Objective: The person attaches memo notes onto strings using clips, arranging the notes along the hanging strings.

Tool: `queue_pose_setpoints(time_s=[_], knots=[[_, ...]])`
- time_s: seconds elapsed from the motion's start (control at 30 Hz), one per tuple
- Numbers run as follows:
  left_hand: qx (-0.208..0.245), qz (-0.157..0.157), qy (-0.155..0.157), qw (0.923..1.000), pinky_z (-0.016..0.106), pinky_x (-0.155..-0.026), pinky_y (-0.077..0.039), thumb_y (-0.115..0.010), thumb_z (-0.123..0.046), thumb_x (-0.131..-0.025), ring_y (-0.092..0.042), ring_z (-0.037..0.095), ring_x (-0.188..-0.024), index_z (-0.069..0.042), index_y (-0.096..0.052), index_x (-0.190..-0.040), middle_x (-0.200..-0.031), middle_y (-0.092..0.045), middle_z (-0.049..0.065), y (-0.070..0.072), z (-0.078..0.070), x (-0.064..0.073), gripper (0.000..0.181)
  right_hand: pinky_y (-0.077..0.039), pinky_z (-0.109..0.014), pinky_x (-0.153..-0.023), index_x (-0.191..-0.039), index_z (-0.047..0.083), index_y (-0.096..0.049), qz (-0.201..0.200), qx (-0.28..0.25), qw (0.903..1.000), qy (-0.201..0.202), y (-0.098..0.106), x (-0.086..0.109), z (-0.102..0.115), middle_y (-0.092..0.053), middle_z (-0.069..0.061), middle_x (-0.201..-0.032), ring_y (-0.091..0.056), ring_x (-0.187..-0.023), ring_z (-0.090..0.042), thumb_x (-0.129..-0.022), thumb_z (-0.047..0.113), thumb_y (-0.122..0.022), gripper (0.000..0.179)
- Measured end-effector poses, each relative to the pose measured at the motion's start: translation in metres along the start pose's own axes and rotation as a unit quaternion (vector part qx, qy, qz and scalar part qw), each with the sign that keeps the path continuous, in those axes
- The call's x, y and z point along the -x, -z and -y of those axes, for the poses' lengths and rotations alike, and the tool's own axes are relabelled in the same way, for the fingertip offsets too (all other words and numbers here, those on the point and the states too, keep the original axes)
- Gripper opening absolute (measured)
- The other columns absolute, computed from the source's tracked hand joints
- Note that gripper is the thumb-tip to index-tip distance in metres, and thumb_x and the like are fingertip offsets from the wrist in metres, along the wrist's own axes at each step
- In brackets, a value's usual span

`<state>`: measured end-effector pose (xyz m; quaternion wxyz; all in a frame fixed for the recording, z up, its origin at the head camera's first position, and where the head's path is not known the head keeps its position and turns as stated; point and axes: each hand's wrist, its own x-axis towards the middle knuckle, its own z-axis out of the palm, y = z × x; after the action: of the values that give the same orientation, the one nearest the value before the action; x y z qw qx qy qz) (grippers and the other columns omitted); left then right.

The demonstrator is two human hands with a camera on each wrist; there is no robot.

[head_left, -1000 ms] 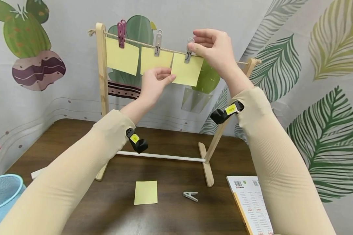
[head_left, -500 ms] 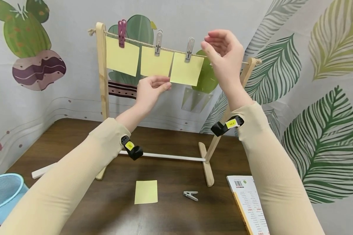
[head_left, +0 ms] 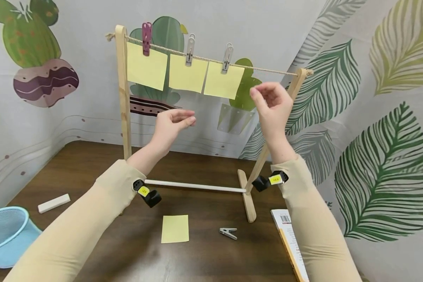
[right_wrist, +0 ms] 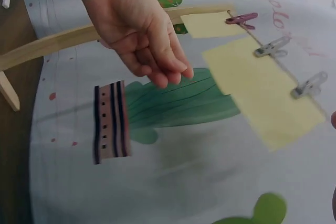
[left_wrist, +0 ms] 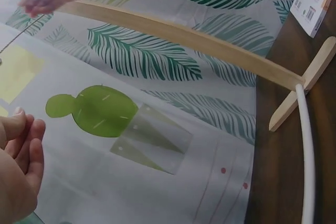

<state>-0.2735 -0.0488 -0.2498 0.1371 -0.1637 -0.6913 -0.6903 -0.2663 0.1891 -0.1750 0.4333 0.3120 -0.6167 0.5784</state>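
Three yellow sticky notes hang from a rope [head_left: 268, 70] strung across a wooden stand [head_left: 122, 94]. A purple clothespin [head_left: 146, 38] grips the left note [head_left: 146, 68]; a grey clothespin [head_left: 190, 50] holds the middle note [head_left: 187, 74], and another grey clothespin [head_left: 227, 58] the right note [head_left: 223, 82]. Below the middle note, apart from it, my left hand [head_left: 170, 127] is in the air with relaxed fingers and holds nothing. My right hand [head_left: 273, 107], loosely curled and holding nothing, is right of the right note, below the rope. On the table lie a loose yellow note [head_left: 175, 229] and a grey clothespin [head_left: 228, 233].
A blue mesh basket [head_left: 10, 239] stands at the table's left edge, near a white block [head_left: 54, 203]. A booklet [head_left: 287, 235] lies at the right, partly behind my right sleeve. A white bar [head_left: 197, 186] joins the stand's feet.
My right hand has let go of the right grey clothespin and moved right and down. My left hand has drawn away from the right note, down and to the left.
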Motion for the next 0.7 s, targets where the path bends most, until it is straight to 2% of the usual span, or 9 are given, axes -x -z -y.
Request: queue_pose_setpoints(time_s=[0.13, 0.3, 0.4, 0.53, 0.6, 0.7], knots=[[-0.002, 0.028, 0.024, 0.9993, 0.029, -0.091, -0.052, -0.07, -0.014, -0.091, -0.071, 0.008, -0.083, 0.003, -0.068, -0.117, -0.087, -0.073, -0.008, 0.007, 0.013, 0.014, 0.03, -0.048, -0.017, -0.063, -0.081, 0.019, -0.068, 0.008, -0.002, 0.9996, -0.029, 0.012, 0.03, -0.014, -0.068, 0.013, -0.076, -0.059, -0.066, -0.002, -0.084, -0.004, -0.067, 0.023], [-0.014, 0.039, 0.054, 0.9977, 0.035, -0.1, -0.048, -0.069, -0.015, -0.092, -0.07, 0.005, -0.084, 0.001, -0.068, -0.117, -0.087, -0.074, -0.008, 0.016, 0.031, 0.032, 0.03, -0.047, -0.016, -0.063, -0.082, 0.019, -0.068, 0.024, 0.001, 0.9968, -0.076, 0.025, 0.069, -0.028, -0.069, 0.014, -0.077, -0.06, -0.067, -0.001, -0.083, -0.007, -0.067, 0.027], [-0.035, 0.041, 0.069, 0.9962, 0.032, -0.094, -0.05, -0.07, -0.017, -0.091, -0.068, 0.003, -0.084, 0.0, -0.069, -0.116, -0.093, -0.075, -0.002, 0.02, 0.044, 0.04, 0.03, -0.047, -0.015, -0.062, -0.081, 0.01, -0.068, 0.032, -0.002, 0.9935, -0.109, 0.032, 0.092, -0.034, -0.069, 0.013, -0.077, -0.06, -0.067, -0.001, -0.082, -0.01, -0.067, 0.019], [-0.053, 0.049, 0.078, 0.9944, 0.022, -0.084, -0.052, -0.07, -0.017, -0.091, -0.069, 0.002, -0.083, 0.001, -0.069, -0.114, -0.101, -0.075, 0.011, 0.023, 0.061, 0.052, 0.029, -0.047, -0.013, -0.061, -0.084, -0.011, -0.063, 0.049, 0.0, 0.9866, -0.155, 0.04, 0.123, -0.044, -0.069, 0.014, -0.077, -0.059, -0.066, 0.0, -0.082, -0.012, -0.067, 0.004], [-0.055, 0.053, 0.08, 0.9939, 0.019, -0.081, -0.053, -0.069, -0.016, -0.092, -0.069, 0.002, -0.082, 0.002, -0.069, -0.114, -0.103, -0.074, 0.016, 0.024, 0.069, 0.058, 0.028, -0.047, -0.013, -0.061, -0.087, -0.016, -0.06, 0.069, 0.007, 0.981, -0.181, 0.044, 0.137, -0.049, -0.068, 0.014, -0.077, -0.059, -0.065, 0.001, -0.083, -0.011, -0.067, 0.009], [-0.054, 0.061, 0.083, 0.9932, 0.018, -0.078, -0.052, -0.069, -0.015, -0.092, -0.069, 0.002, -0.082, 0.003, -0.068, -0.113, -0.105, -0.073, 0.02, 0.025, 0.082, 0.067, 0.028, -0.047, -0.013, -0.062, -0.091, -0.017, -0.06, 0.106, 0.022, 0.9683, -0.225, 0.05, 0.156, -0.055, -0.068, 0.015, -0.077, -0.06, -0.068, 0.001, -0.085, -0.009, -0.068, 0.013]])
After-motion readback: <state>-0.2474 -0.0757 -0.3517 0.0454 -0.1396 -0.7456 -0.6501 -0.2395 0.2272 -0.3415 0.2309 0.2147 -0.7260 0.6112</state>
